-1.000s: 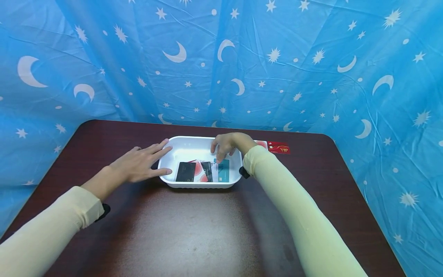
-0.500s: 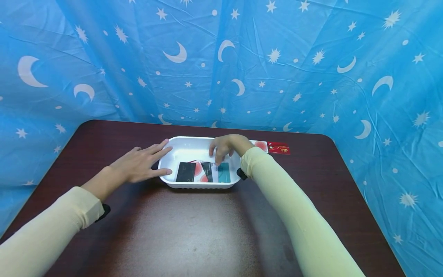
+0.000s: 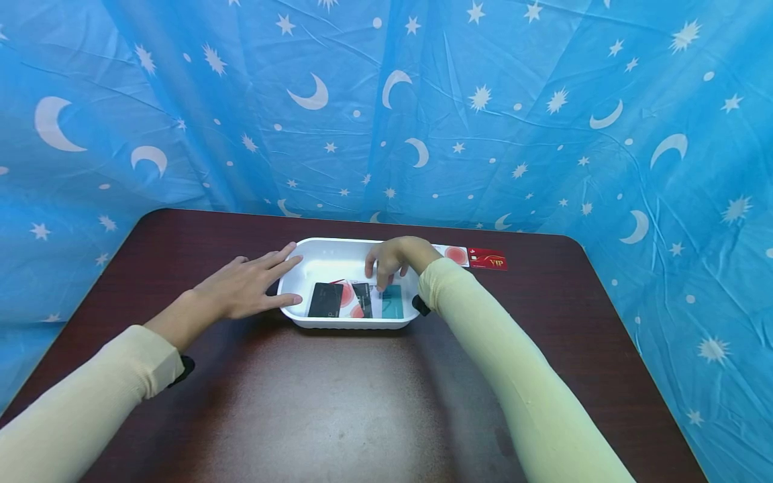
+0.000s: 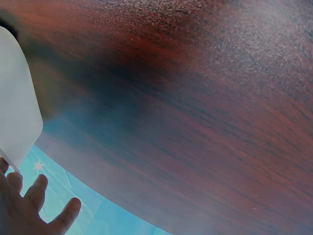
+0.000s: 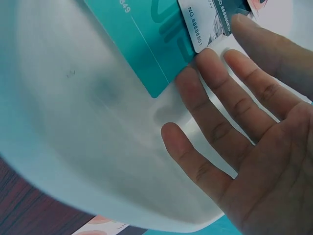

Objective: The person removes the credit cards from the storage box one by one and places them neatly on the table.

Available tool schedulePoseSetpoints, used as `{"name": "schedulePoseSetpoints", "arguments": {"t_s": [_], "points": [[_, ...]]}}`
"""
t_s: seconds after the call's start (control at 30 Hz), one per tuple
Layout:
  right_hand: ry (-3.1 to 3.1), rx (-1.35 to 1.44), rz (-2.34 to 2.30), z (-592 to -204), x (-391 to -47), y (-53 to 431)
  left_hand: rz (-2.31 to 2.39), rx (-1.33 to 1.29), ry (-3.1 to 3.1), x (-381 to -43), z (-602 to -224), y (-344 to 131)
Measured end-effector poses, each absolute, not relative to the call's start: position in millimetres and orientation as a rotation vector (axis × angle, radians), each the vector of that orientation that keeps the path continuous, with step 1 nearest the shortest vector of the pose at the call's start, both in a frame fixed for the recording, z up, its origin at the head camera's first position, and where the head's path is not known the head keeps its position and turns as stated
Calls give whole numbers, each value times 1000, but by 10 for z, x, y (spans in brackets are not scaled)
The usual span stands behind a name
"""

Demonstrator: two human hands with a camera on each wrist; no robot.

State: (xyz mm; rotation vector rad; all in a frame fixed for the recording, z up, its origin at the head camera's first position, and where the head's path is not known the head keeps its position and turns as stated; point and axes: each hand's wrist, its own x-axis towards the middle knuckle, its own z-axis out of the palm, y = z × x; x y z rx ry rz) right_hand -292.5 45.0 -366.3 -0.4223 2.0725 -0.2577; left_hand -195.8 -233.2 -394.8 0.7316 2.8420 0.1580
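A white tray (image 3: 317, 249) stands on the table with several cards in it along its near side. They are a black card (image 3: 325, 300), a white card with red circles (image 3: 349, 305), a dark card (image 3: 362, 295), a white card (image 5: 199, 22) numbered 88888801 and a teal card (image 3: 392, 303). My right hand (image 3: 388, 258) reaches down into the tray. In the right wrist view its fingers are nearly straight, fingertips at the edges of the teal and white cards, thumb by the dark card. My left hand (image 3: 250, 285) rests spread on the tray's left rim.
Behind the tray's right end, a white card with a red circle (image 3: 454, 254) and a red VIP card (image 3: 488, 259) lie on the brown table (image 3: 338, 402). A blue curtain (image 3: 386, 161) with moons and stars hangs behind the table.
My right hand has shifted slightly left and nearer. The teal card has moved a little to the right and toward the near wall. My left hand keeps its place on the rim.
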Motion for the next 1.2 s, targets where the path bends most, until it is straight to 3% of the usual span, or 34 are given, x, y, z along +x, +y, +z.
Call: {"name": "schedulePoseSetpoints", "arguments": {"t_s": [1.2], "points": [[2229,-543,-229,-3481,-2867,559,152,759,2849,-1950,-3932,-2316]]}}
